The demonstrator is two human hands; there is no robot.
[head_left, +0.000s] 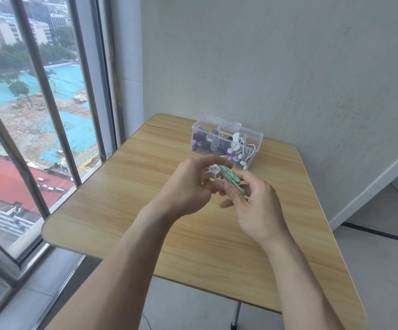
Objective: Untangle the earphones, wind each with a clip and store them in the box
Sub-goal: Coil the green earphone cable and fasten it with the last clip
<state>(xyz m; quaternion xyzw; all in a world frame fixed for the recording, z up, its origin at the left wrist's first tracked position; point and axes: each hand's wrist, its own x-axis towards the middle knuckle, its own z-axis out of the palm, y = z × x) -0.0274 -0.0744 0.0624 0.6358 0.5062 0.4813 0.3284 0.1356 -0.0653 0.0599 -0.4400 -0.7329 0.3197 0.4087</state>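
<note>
Wooden table [126, 210], clear box [256, 139] beyond: left hand [188, 186] and right hand [257, 208] pinch a green earphone bundle [231, 178], long axis slanting toward the right fingers.

Wooden table [126, 210] beside window [38, 115]; pale textured wall [288, 67], grey floor [383, 270].

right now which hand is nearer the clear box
Right. The right hand holds the green earphone bundle just in front of the clear box; the left hand sits further left, gripping the white clip.
</note>
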